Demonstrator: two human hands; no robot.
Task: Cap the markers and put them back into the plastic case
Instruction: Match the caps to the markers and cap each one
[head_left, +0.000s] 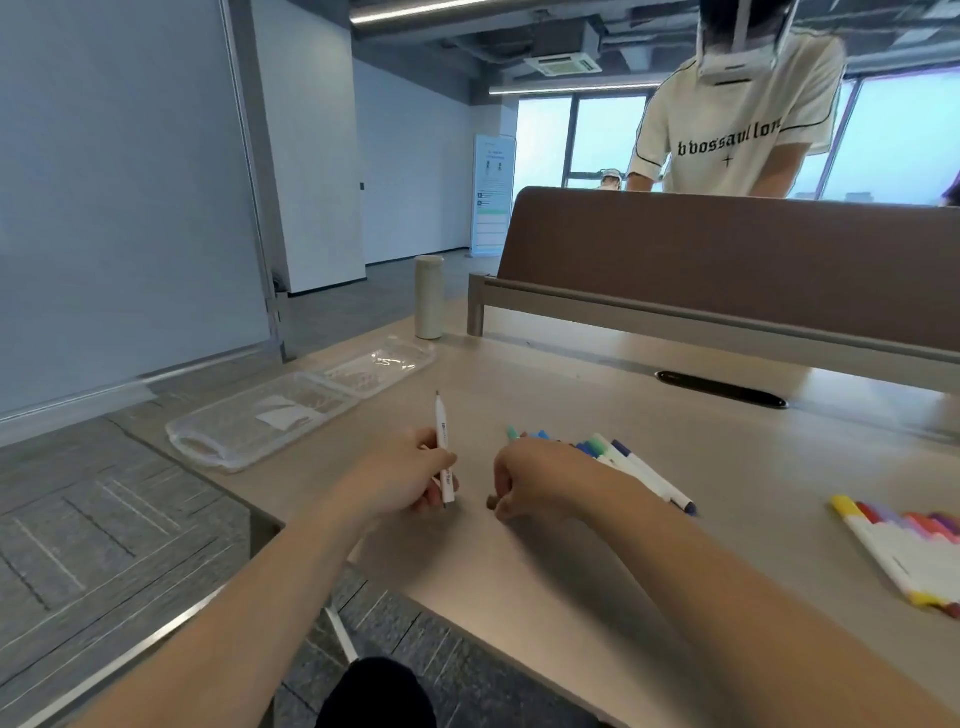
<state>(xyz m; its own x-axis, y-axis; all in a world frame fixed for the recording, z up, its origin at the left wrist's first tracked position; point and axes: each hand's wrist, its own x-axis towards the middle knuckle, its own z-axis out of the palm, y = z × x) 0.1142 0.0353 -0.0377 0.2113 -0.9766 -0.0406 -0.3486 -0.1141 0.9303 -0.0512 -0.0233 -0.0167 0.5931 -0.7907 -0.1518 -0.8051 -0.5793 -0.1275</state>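
Note:
My left hand (410, 475) grips a white uncapped marker (442, 439), its dark tip pointing up and away. My right hand (537, 483) pinches a small dark cap (492, 502) just above the table, a short gap to the right of the marker. Behind my right hand lies a cluster of blue and green markers (631, 462). A row of yellow, red, orange and purple markers (906, 551) lies at the right edge. The clear plastic case (244, 426) lies open at the table's left corner, its lid (382, 364) folded out beyond it.
A pale cylindrical bottle (429, 297) stands beyond the case near the brown desk divider (727, 260). A dark cable slot (722, 396) is set in the tabletop (571, 561). A person in a white shirt stands behind the divider. The table's left edge drops to carpet.

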